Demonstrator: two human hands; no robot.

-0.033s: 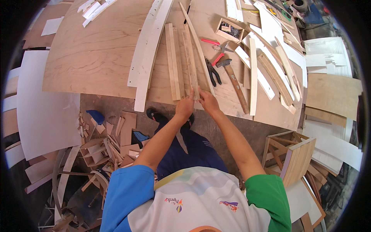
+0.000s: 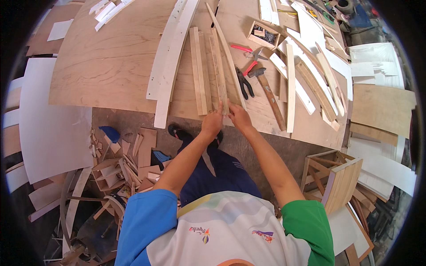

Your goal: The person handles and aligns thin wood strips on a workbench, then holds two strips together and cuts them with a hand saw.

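At the plywood table's near edge, my left hand (image 2: 212, 119) and my right hand (image 2: 240, 117) close around the end of a narrow wooden strip (image 2: 218, 71), one from each side. Parallel pale strips (image 2: 199, 71) lie just left of it, beside a long white board (image 2: 170, 57). A thin tapered strip (image 2: 226, 56) runs along its right. Further right are black-handled pliers (image 2: 246, 84), red-handled snips (image 2: 251, 55) and a hammer (image 2: 268, 91) with a wooden handle.
The plywood tabletop (image 2: 102, 57) carries a wooden box of metal fasteners (image 2: 262, 35) and several scattered strips (image 2: 306, 80). Offcuts (image 2: 115, 173) litter the floor at left. A wooden frame (image 2: 341, 186) stands at right, near stacked panels (image 2: 381, 111). White sheets (image 2: 53, 124) are at left.
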